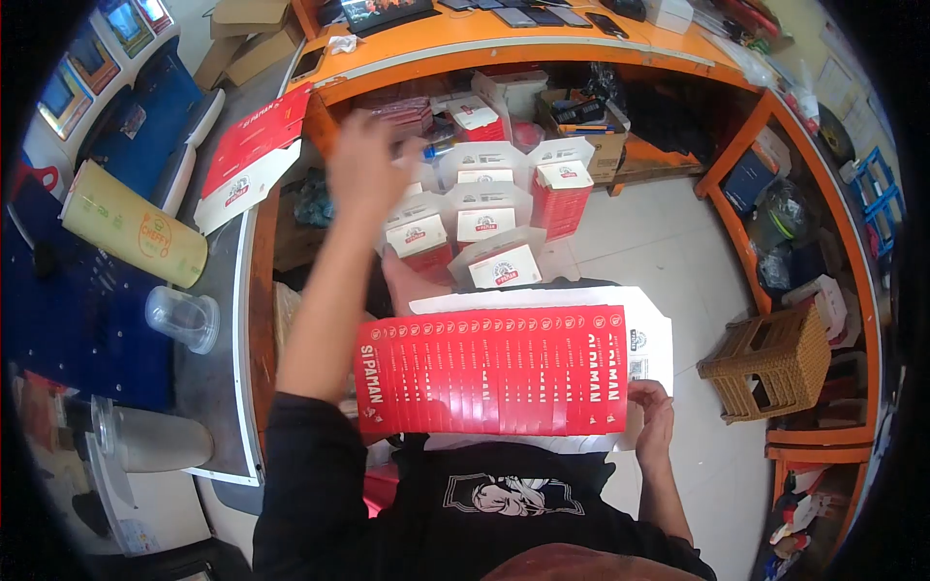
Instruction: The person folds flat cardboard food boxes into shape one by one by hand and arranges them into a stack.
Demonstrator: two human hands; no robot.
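A row of overlapping red printed cardboard sheets (494, 373) lies across my lap, with white sheets (654, 334) beneath them. My right hand (654, 416) is at the right end of the sheets, its fingers curled round the edge of the stack. Raised at the upper left, my left hand (373, 165) is blurred by motion, so its fingers cannot be made out. Beyond the lap, several stacks of red and white boxes (484, 225) stand on the floor, some just right of my left hand.
An orange desk (407, 53) curves across the back, with phones on top. At left, a grey counter (228, 339) holds red and white sheets (254, 155), a yellow roll (136, 225) and plastic cups (184, 320). A woven basket (765, 363) sits at right beside orange shelves (823, 450).
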